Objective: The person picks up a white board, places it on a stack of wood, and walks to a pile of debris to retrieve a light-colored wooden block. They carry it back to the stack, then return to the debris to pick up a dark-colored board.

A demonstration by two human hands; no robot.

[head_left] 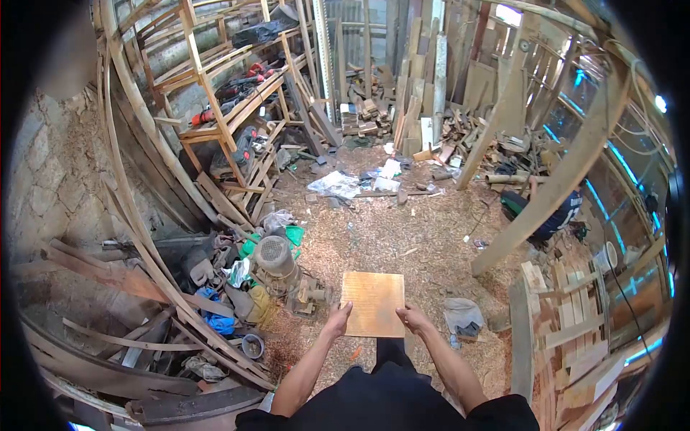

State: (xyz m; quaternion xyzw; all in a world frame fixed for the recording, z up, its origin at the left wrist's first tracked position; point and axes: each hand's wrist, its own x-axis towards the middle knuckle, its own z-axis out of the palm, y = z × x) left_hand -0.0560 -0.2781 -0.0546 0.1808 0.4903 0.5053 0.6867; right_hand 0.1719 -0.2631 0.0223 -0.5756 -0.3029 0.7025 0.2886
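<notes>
Between my two hands is a flat, nearly square wooden board (373, 303) with a light brown face and visible grain. My left hand (338, 318) grips its lower left edge, the thumb lying over the face. On the opposite side my right hand (412, 318) closes round the lower right edge in the same way. The board is held in front of my body above the floor. Fingers behind the board are hidden.
Wood shavings cover the floor (388, 237). A motor-like machine (279, 264) stands left of the board, beside heaped rags and bags. A wooden rack (552, 316) leans at right. Slanted posts (560, 172) rise near a crouching person (557, 215). Shelves with tools (237, 108) stand back left.
</notes>
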